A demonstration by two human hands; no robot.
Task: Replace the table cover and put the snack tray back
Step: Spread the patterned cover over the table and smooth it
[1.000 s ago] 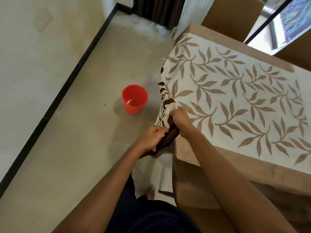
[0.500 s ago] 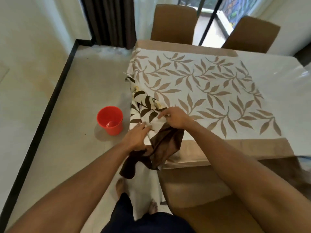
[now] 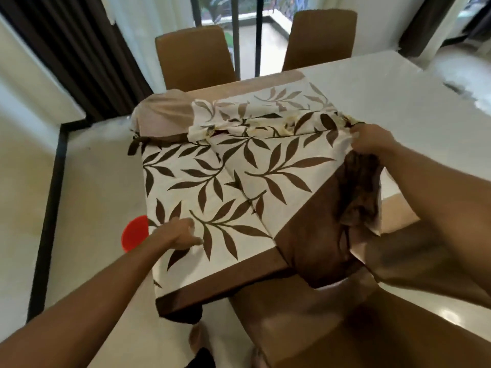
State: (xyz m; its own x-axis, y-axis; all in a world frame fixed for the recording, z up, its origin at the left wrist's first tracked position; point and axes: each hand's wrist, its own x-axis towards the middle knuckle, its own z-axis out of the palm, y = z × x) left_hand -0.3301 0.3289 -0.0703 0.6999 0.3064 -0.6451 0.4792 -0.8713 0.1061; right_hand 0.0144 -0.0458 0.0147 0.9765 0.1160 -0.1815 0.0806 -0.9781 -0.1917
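A white table cover [image 3: 239, 181] with dark brown leaves and a brown border is lifted and folded back toward me, its dark side up. The paler underside still lies bunched on the far part of the table [image 3: 398, 107]. My right hand [image 3: 372, 142] grips the cover's edge at the right, brown fabric hanging below it. My left hand [image 3: 180, 232] pinches the cover at its near left part. The table's white top shows bare at the right. No snack tray is in view.
A red bucket [image 3: 134, 233] stands on the floor at the left, half hidden by the cover. Two brown chairs [image 3: 194, 54] stand at the table's far side and one brown chair [image 3: 332, 314] just below my hands. Dark curtains hang at the back left.
The cover has been pulled up off the table's left end and drawn toward me, dark side up. My right hand moved far right with the edge; the view swung right.
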